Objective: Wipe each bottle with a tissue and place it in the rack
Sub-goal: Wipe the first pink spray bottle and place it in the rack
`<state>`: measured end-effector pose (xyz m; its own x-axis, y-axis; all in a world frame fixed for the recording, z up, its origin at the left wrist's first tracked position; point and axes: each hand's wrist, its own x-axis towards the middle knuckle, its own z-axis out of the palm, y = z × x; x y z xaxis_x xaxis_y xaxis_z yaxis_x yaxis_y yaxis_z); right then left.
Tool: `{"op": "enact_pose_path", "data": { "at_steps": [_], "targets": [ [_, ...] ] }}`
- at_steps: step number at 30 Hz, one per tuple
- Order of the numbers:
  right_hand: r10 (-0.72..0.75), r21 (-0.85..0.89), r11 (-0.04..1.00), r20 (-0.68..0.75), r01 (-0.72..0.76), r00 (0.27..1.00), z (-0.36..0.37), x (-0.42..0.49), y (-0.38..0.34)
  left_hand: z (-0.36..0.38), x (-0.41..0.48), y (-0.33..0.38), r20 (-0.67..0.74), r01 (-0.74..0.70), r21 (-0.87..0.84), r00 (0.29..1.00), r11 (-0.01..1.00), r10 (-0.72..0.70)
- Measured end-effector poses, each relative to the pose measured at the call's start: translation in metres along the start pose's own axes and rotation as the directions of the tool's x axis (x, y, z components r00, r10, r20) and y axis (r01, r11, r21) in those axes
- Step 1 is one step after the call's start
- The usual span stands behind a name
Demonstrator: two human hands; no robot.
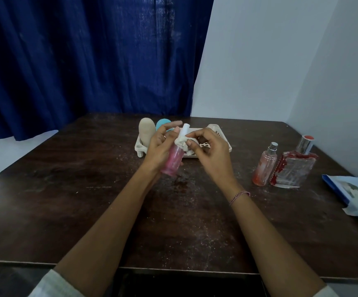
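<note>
My left hand [159, 148] grips a small pink bottle [172, 162] with a white spray top, held tilted above the table. My right hand [211, 153] pinches a crumpled white tissue [183, 143] against the bottle's neck. Behind my hands lies a cream plastic rack [221, 136] on the dark table. A beige bottle [147, 132] and a teal one [163, 124] stand at the rack's left end. To the right stand a slim orange-pink spray bottle [264, 166] and a square clear bottle [291, 168] with red trim and a silver cap.
A blue tissue pack [353, 196] with white tissue sticking out lies at the table's right edge. A blue curtain hangs behind the table and a white wall stands to the right. The dark tabletop [88, 200] is scuffed and dusty.
</note>
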<state>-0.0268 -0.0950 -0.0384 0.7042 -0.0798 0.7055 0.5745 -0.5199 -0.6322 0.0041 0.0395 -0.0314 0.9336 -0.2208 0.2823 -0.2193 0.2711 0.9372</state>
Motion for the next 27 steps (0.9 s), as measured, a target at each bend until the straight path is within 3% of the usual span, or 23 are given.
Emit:
{"op": "enact_pose_path", "data": {
  "at_steps": [4, 8, 12, 16, 23, 27],
  "targets": [
    [0.059, -0.008, 0.998, 0.011, -0.059, 0.998, 0.004, -0.002, 0.0, -0.004, 0.005, -0.004, -0.026, 0.053, 0.045, 0.998, 0.998, -0.052],
    [0.005, -0.12, 0.993, 0.022, -0.003, 1.0, 0.013, -0.007, 0.002, -0.006, 0.009, -0.009, 0.018, 0.113, 0.149, 0.993, 0.982, -0.116],
    [-0.026, -0.143, 0.989, -0.016, 0.023, 1.0, 0.015, -0.007, 0.002, -0.001, 0.008, -0.01, 0.043, 0.154, 0.033, 0.987, 0.987, -0.156],
    [-0.038, -0.1, 0.994, 0.047, 0.043, 0.998, 0.014, -0.006, 0.0, -0.001, 0.007, -0.006, 0.032, 0.133, -0.073, 0.991, 0.988, -0.131],
    [-0.024, -0.023, 0.999, 0.056, 0.025, 0.998, 0.012, -0.004, 0.0, -0.003, 0.007, -0.006, -0.072, 0.08, -0.049, 0.994, 0.996, -0.084],
    [-0.03, 0.058, 0.998, 0.161, 0.021, 0.986, 0.01, -0.005, -0.002, -0.005, 0.006, 0.0, -0.122, 0.104, -0.096, 0.986, 0.99, -0.115]
  ]
}}
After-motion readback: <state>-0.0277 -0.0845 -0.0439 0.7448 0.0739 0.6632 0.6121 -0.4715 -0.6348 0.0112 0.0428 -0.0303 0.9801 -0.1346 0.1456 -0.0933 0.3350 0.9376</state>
